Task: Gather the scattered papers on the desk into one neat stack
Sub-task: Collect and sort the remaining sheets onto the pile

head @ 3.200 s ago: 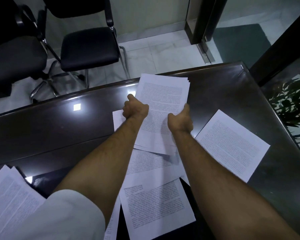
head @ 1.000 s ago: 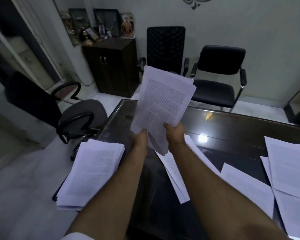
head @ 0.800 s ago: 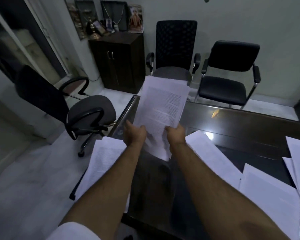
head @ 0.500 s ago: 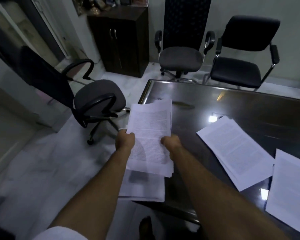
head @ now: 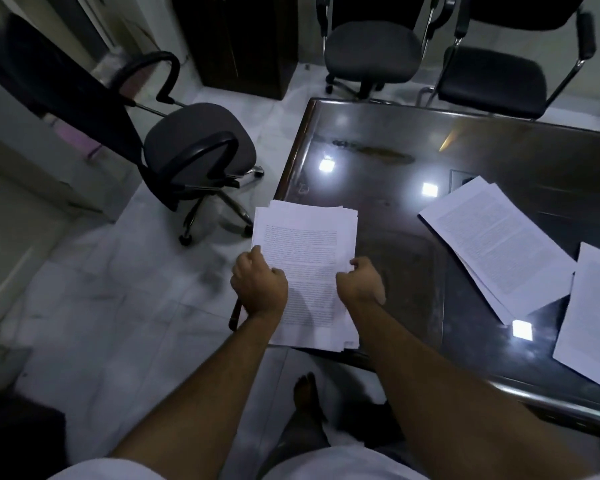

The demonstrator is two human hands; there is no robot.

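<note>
Lowered from mid-air, the stack now lies on the desk's near-left corner. Left hand and right hand clasp its side edges. Light, floppy, slippery sheets: squeeze both edges. Loose papers wait right.

Dark glossy wooden desk: bare surface along its far edge and centre. Loose printed white sheets cover its right part. Thick white paper stack occupies its near-left corner, overhanging.
</note>
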